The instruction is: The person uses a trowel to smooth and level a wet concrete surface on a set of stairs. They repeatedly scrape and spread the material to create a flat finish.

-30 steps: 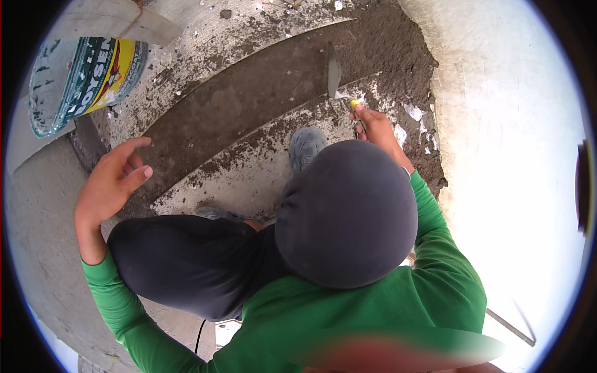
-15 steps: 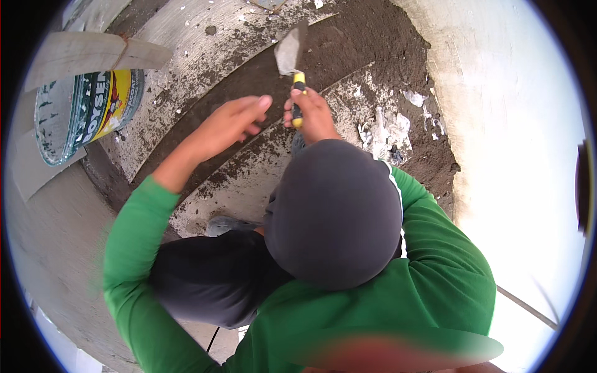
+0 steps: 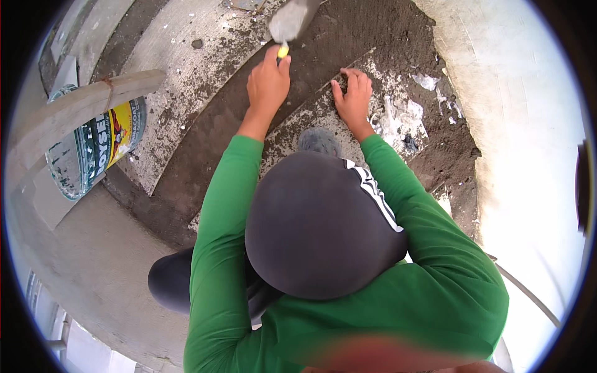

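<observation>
A trowel with a flat, grey, mortar-smeared steel blade and a short yellow handle points up and away over a band of dark, damp, crumbly mortar near the top of the view. The left hand is closed in a fist around that yellow handle. Just to its right, apart from it, the right hand lies palm down with fingers spread and curled slightly, fingertips pressing into the gritty mortar at the edge of a pale, speckled concrete slab. Both forearms wear smooth green sleeves. Below the hands sits a rounded dark grey cap with white stripes. To the left, a curved rough concrete step carries white flecks, and a plastic bucket with a yellow label stands beside a weathered wooden plank.
</observation>
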A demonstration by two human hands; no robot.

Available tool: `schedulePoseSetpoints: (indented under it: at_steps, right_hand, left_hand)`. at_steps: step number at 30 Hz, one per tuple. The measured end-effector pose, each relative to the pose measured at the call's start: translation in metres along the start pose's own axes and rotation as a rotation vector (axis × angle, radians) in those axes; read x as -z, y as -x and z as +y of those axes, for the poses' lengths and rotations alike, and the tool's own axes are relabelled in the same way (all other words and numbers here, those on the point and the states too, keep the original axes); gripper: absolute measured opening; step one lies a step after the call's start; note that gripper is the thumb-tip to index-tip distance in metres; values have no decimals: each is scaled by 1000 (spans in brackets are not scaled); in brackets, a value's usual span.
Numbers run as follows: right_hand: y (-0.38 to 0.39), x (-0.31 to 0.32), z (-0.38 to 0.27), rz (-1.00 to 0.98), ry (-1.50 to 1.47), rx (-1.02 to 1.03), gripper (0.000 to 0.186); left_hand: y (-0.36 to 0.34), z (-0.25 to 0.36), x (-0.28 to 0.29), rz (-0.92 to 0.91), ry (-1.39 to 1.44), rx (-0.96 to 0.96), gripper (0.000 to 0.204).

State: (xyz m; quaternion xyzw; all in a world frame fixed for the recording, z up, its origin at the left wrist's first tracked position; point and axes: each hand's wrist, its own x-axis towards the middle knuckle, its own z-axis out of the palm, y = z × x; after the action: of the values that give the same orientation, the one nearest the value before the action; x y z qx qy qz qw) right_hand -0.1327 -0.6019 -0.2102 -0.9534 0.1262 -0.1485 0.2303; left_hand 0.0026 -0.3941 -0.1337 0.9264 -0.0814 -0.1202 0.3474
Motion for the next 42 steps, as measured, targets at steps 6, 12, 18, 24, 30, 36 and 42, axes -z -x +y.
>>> schedulePoseSetpoints:
  at_steps: [6, 12, 18, 24, 30, 36, 42]
  right_hand:
    - [-6, -23, -3, 9, 157, -40, 64]
    - [-4, -26, 5, -27, 131, -82, 69]
    - [-6, -25, 1, -60, 121, -123, 72]
    - [-8, -25, 0, -67, 151, -116, 73]
    - [-12, -25, 4, 19, 83, -113, 64]
    - [-115, -17, 9, -93, 190, 144, 41]
    - [-163, 4, 52, 19, -24, 72, 21]
  left_hand:
    - [-45, 12, -33, -106, -148, -78, 42]
    - [-59, 10, -34, 0, -43, -164, 43]
    - [-62, 0, -37, -230, -28, -51, 45]
    - [-61, 9, -32, -223, -155, 20, 40]
    - [-28, 11, -20, -50, 242, -10, 39]
    - [1, -45, 18, 71, 70, -22, 41]
    - [31, -72, 53, -112, 152, 184, 40]
